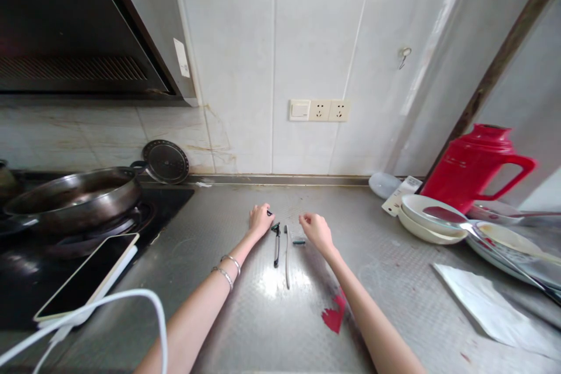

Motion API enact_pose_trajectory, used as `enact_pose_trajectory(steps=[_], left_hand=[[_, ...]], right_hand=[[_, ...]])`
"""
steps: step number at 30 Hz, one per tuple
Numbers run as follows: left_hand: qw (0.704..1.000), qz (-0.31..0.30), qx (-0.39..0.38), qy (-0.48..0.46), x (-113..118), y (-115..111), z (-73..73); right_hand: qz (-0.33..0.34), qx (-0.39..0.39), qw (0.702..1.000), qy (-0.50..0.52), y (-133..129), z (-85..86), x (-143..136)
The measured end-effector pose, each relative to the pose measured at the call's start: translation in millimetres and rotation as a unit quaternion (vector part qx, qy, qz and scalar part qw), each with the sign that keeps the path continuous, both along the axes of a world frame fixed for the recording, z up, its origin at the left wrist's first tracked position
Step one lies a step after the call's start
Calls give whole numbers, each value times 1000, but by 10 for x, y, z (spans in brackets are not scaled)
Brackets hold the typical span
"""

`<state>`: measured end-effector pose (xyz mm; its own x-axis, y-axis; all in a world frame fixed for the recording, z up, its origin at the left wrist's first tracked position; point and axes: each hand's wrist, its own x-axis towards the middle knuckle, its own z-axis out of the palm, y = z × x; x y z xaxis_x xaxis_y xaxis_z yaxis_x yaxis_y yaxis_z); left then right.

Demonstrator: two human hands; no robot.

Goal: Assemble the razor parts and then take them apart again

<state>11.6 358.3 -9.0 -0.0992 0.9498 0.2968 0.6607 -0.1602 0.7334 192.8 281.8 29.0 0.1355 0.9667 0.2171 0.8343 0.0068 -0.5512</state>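
Observation:
My left hand (262, 220) is closed above the steel counter, with a small black piece (269, 213) at its fingertips; its kind is too small to tell. Just below it lies a black-handled razor (276, 248), head toward the wall. Beside the razor is a slim grey-white stick with a dark end (287, 260), perhaps a toothbrush. A small clear packet with a dark green strip (298, 241) lies between that stick and my right hand (317, 230). The right hand's fingers are curled together, and whatever they may hold is hidden.
To the left, a steel pan (74, 201) stands on the black cooktop, near a phone (90, 277) with a white cable (144, 293). Red scrap (333, 315) lies near my right forearm. Stacked bowls (432, 225), a red thermos (471, 166) and white paper (491, 304) sit right.

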Motion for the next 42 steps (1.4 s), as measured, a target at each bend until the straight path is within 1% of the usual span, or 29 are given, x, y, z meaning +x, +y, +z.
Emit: enact_pose_trajectory(steps=[2,3,4,5,7,9,11,13,16,20,22,24,28,30,32,34,36,38,42], left_hand=[[996,-1,-6,-94,6,-27,77],[987,-6,-20,-162,5,-52,128],[970,-10,-44,-241,1,-86,181],[944,-18,-70,-321,-8,-129,233],[877,-56,-142,-456,-36,-239,318],[808,-97,-191,-548,-73,-367,359],[759,-118,-219,-602,-105,-493,359],[728,-130,-226,-634,-119,-600,337],[696,-160,-231,-661,-100,-713,307],[664,-215,-254,-670,-43,-780,286],[656,-232,-260,-670,-25,-793,277],[657,-238,-259,-666,-18,-803,274],[671,-248,-258,-650,-31,-812,306],[683,-243,-261,-637,-56,-797,328],[701,-218,-258,-628,-104,-762,341],[723,-176,-242,-622,-175,-713,340],[743,-139,-218,-617,-258,-661,329],[756,-114,-198,-614,-337,-620,321],[764,-83,-184,-613,-433,-587,339]], right_hand=[[15,20,1000,17,19,-13,9],[26,35,999,29,28,-15,15],[40,51,997,42,35,-11,21],[54,70,995,52,37,-4,25],[88,112,988,65,27,23,19],[125,148,979,69,-1,55,-9],[152,174,971,62,-37,80,-59],[168,190,966,50,-72,92,-120],[192,206,959,38,-112,93,-204],[232,210,949,50,-152,99,-264],[233,206,949,56,-166,105,-275],[229,203,951,55,-172,105,-280],[234,214,947,54,-152,101,-269],[236,212,946,69,-130,116,-238],[232,198,948,90,-102,141,-176],[227,175,953,101,-69,153,-75],[229,150,957,96,-28,126,58],[235,128,960,80,17,48,206],[223,85,970,48,88,-172,439]])
